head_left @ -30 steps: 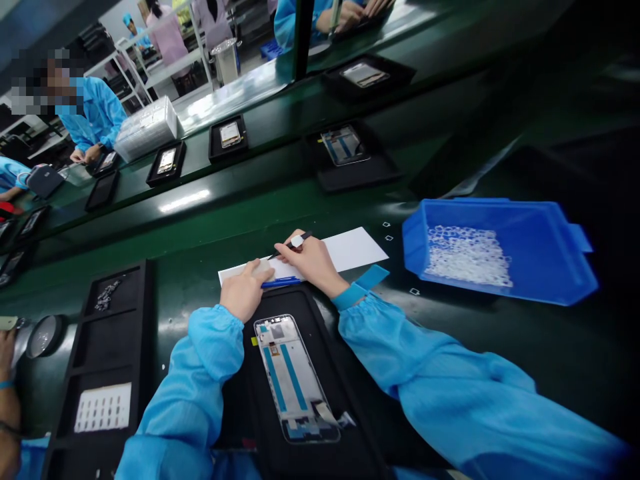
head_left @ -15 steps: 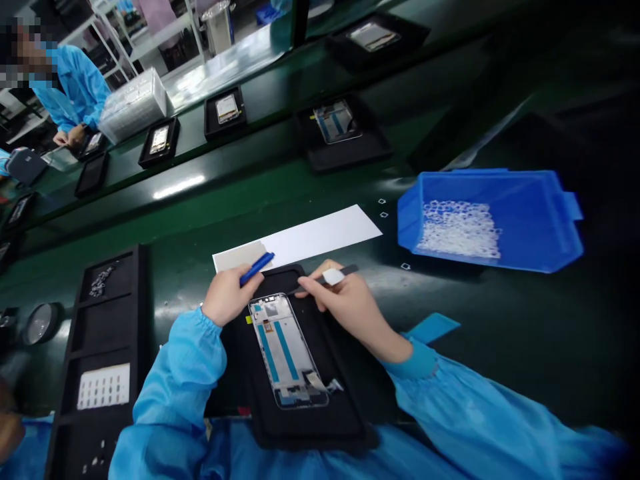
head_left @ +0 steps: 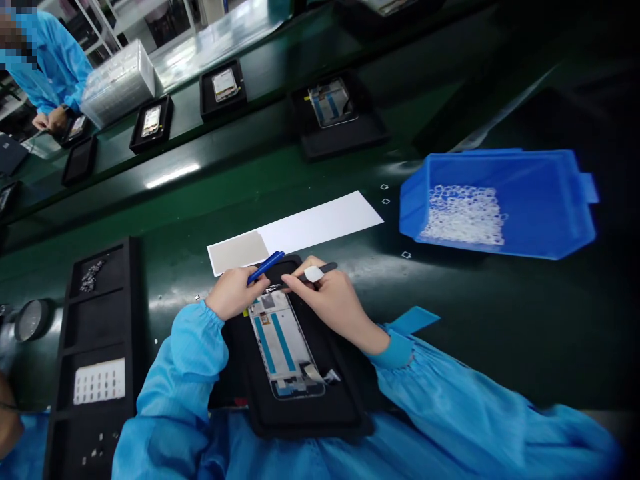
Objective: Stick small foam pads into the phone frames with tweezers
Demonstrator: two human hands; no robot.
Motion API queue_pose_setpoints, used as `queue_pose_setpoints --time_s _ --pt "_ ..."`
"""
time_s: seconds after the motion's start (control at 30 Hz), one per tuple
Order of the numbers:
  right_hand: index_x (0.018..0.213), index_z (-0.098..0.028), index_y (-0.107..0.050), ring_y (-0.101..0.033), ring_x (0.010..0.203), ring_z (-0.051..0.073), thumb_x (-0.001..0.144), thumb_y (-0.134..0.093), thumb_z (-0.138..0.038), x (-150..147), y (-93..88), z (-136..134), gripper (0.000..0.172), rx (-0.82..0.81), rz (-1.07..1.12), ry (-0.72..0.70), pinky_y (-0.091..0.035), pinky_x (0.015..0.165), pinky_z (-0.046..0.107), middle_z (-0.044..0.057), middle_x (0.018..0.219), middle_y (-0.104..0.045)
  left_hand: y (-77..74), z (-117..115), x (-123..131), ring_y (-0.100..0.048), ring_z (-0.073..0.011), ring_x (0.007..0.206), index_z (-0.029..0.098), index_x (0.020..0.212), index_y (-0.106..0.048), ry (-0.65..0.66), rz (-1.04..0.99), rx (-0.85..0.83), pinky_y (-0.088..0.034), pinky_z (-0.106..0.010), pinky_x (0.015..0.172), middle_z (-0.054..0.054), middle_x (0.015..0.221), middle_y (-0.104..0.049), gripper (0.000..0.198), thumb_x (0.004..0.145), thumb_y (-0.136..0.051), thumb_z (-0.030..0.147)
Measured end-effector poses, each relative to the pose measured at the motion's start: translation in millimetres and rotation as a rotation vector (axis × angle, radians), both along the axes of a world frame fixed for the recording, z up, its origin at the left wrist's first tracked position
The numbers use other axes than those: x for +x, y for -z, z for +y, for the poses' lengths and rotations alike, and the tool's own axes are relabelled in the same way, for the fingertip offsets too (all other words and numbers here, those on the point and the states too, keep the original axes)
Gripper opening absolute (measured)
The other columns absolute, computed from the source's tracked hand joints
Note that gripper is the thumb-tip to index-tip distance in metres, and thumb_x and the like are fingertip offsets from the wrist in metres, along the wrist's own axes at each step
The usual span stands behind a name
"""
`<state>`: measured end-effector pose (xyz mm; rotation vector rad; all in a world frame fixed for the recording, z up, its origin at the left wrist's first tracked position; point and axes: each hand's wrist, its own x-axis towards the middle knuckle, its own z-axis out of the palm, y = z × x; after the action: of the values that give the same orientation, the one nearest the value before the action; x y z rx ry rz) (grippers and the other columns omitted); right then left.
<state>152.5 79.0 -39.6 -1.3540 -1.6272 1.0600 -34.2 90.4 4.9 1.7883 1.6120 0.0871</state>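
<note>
An opened phone frame with two blue strips lies in a black tray in front of me. My left hand is closed round a blue pen-like tool at the top left corner of the phone. In my right hand is a pair of dark tweezers with a white wrap, their tips at the phone's top edge. Fingers of both hands nearly meet there, and what the tips touch is too small to make out. A loose flex cable sticks out at the phone's lower right.
To the right stands a blue bin of small white rings. A white sheet lies beyond the tray. At left is a black compartment tray with small parts. Phones in trays line the far belt, where a co-worker sits.
My right hand has moved left with the tweezers, closer to my left hand at the phone's top edge. The whole view has shifted slightly. Both hands keep their tools.
</note>
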Motion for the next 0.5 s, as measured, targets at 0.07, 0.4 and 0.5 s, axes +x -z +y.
queue_pose_setpoints --time_s 0.07,0.4,0.5 --pt "0.068 -0.021 -0.059 -0.059 0.055 0.017 0.086 -0.060 -0.043 -0.1 -0.1 -0.4 0.028 0.025 -0.015 -0.002 -0.040 0.051 0.029 0.001 0.062 -0.060 0.5 0.0 0.6 -0.056 -0.0148 0.060 0.017 0.083 -0.069 0.002 0.010 0.001 -0.040 -0.025 0.062 0.001 0.064 -0.062 0.023 0.087 -0.052 0.033" --pt "0.067 -0.021 -0.057 -0.058 0.054 0.016 0.088 -0.059 -0.041 -0.3 -3.9 -1.0 0.029 0.081 -0.017 -0.002 -0.040 0.051 0.029 0.001 0.065 -0.059 0.0 -1.6 1.6 -0.051 -0.0131 0.055 0.018 0.083 -0.068 0.015 0.027 -0.004 -0.036 -0.024 0.057 0.003 0.058 -0.056 0.021 0.086 -0.051 0.030" --pt "0.067 -0.021 -0.057 -0.057 0.053 0.015 0.088 -0.059 -0.042 -0.2 -3.3 -0.7 0.030 0.064 -0.004 0.000 -0.040 0.050 0.028 0.000 0.064 -0.058 -0.7 -1.7 1.5 -0.046 -0.0121 0.052 0.019 0.080 -0.067 0.025 0.016 0.002 -0.032 -0.024 0.055 0.005 0.056 -0.052 0.019 0.085 -0.051 0.027"
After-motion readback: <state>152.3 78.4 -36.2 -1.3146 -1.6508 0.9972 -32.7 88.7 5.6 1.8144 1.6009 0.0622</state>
